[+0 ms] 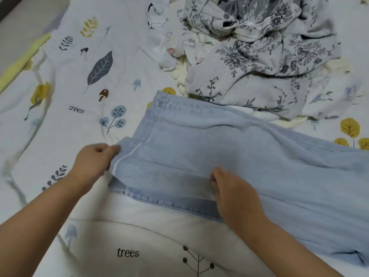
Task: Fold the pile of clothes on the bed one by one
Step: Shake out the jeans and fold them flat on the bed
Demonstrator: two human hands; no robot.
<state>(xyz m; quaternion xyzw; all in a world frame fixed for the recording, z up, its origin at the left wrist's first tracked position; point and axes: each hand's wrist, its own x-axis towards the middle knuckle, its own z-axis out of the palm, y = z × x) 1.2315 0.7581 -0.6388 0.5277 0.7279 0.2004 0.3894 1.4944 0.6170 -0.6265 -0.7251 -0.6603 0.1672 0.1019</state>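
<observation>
- Denim in hand: light blue jeans (229, 148) lie flat across the bed (60, 120), hem end at left, unfolded pile of clothes (259, 52) just behind.
- Step: aligning the legs, by my read. Next move needs hems squared, then a fold toward the waist.
- Left hand (93, 160) fingers pinch the hem corner.
- Right hand (233, 188) fingers curl on the near leg edge, apparently gripping.

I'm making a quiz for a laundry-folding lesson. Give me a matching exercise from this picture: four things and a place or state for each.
Things:
1. jeans
2. flowered cloth
3. left hand
4. right hand

States:
A. heaped far right
B. pinching a hem corner
C. spread flat on the sheet
D. fingers curled on the near leg

Pairs: 1-C, 2-A, 3-B, 4-D
</observation>
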